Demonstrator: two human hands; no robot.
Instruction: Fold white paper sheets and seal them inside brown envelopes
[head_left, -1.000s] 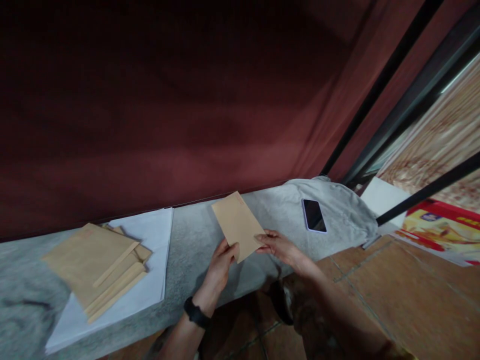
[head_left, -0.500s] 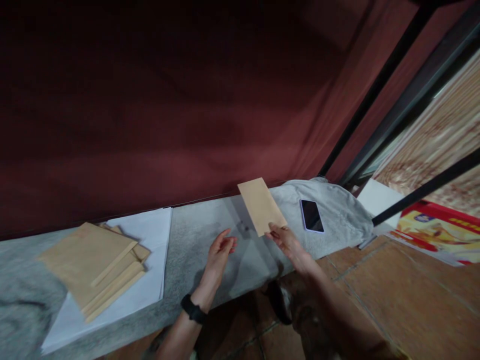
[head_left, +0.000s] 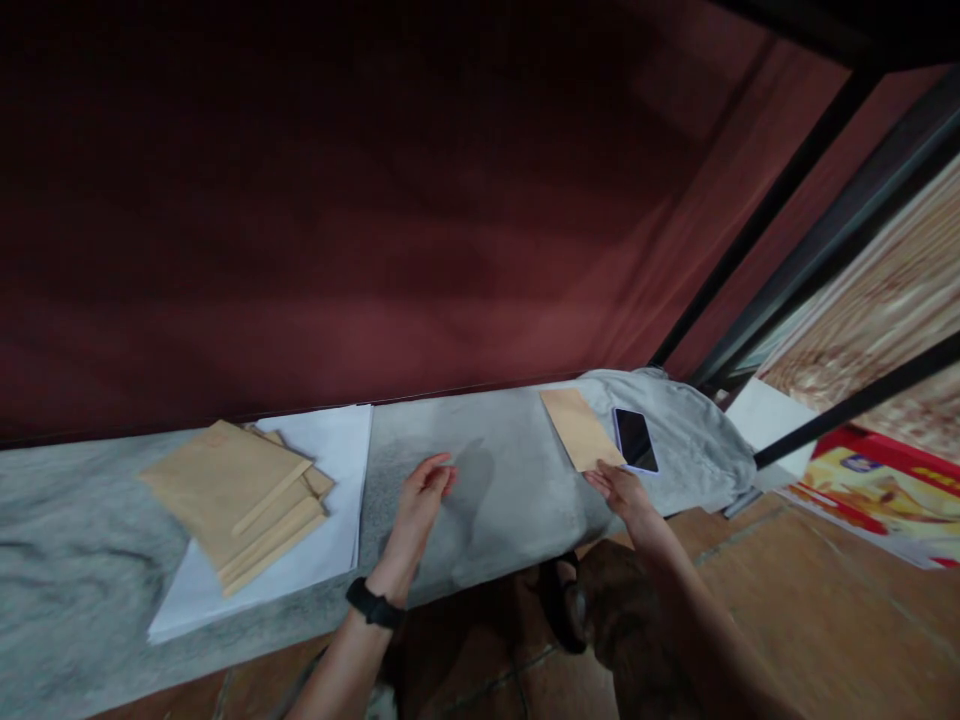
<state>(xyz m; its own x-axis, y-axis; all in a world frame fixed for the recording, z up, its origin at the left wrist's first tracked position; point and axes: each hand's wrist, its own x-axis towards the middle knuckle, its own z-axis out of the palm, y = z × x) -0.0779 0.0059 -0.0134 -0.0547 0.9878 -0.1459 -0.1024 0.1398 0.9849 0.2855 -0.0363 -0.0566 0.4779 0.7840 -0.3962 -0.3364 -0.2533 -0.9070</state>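
Note:
My right hand (head_left: 619, 489) pinches the lower end of a small brown envelope (head_left: 579, 428), which is low over or against the grey cloth, just left of a phone (head_left: 635, 440). Over the middle of the cloth, my left hand (head_left: 424, 492) hovers with nothing in it, its fingers loosely curved and apart. A black band circles the left wrist. To the left, several brown envelopes (head_left: 225, 480) lie in an overlapping pile on white paper sheets (head_left: 346, 500).
Grey cloth (head_left: 465, 540) covers the long narrow surface, backed by a dark red wall (head_left: 375, 260). Black bars (head_left: 765, 220) slant at the right. A red and yellow printed box (head_left: 885, 490) stands on the tiled floor (head_left: 810, 600).
My right hand has carried the envelope right and down toward the cloth beside the phone. My left hand stays empty, slightly further left. The view has shifted a little.

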